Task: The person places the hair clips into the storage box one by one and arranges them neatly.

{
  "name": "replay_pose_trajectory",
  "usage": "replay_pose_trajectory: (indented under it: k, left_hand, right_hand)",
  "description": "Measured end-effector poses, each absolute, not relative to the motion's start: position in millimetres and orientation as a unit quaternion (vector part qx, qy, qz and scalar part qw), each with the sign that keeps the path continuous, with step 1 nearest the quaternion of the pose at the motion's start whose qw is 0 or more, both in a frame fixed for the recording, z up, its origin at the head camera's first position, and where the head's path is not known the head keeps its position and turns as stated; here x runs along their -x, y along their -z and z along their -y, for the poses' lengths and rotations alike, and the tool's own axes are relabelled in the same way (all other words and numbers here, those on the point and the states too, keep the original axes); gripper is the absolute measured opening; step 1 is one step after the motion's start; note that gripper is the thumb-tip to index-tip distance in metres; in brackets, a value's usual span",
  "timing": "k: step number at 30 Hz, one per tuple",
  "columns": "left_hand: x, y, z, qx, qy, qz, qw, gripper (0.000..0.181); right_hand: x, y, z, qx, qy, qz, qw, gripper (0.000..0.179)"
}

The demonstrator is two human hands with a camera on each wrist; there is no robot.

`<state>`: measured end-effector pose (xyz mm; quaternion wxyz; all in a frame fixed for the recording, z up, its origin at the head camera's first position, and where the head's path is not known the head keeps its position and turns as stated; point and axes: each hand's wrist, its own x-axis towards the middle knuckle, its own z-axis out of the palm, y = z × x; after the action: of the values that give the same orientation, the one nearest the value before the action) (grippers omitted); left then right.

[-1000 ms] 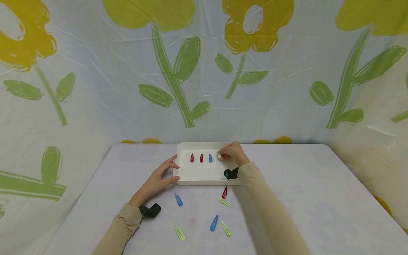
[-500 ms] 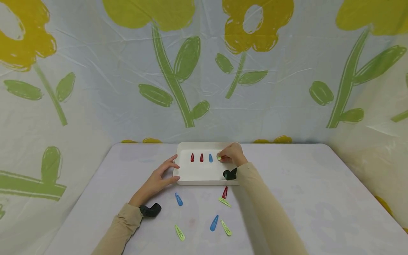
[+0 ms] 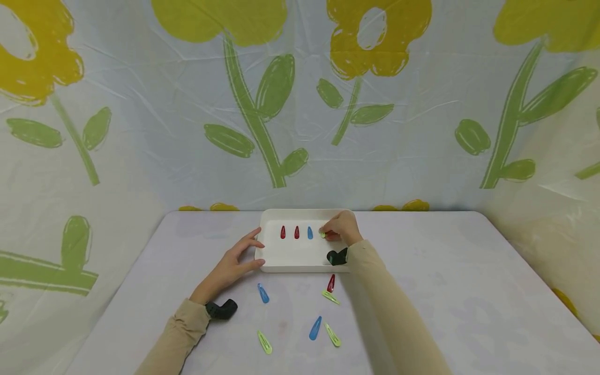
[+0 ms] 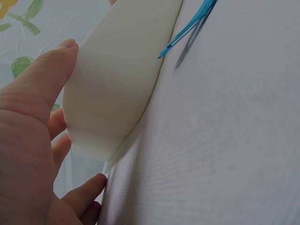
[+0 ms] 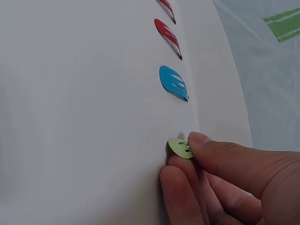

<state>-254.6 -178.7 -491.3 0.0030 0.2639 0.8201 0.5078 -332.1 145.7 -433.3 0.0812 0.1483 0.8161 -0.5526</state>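
Note:
My right hand pinches a light green snap hair clip between thumb and fingers, low over the floor of the white tray. Beside it in the tray lies a blue hair clip, followed leftward by a red hair clip and another red hair clip, all in one row. My left hand rests at the tray's left end, fingers spread and relaxed. In the left wrist view its thumb touches the tray's outer wall.
Loose clips lie before the tray: a blue clip at left, a red clip touching a green clip, and nearer me a green clip, a blue clip and a green clip. A flowered curtain hangs behind.
My right hand has lowered slightly toward me with the green hair clip, level with the row. My left hand stays at the tray's left end.

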Motion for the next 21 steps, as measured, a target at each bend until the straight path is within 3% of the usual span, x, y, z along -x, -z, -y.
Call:
replay_pose_trajectory:
  k: [21]
  left_hand:
    - [253.4, 489.8, 177.4, -0.254, -0.514, -0.819, 0.009, 0.037]
  right_hand:
    - [328.7, 435.8, -148.9, -0.139, 0.560, -0.813, 0.081, 0.017]
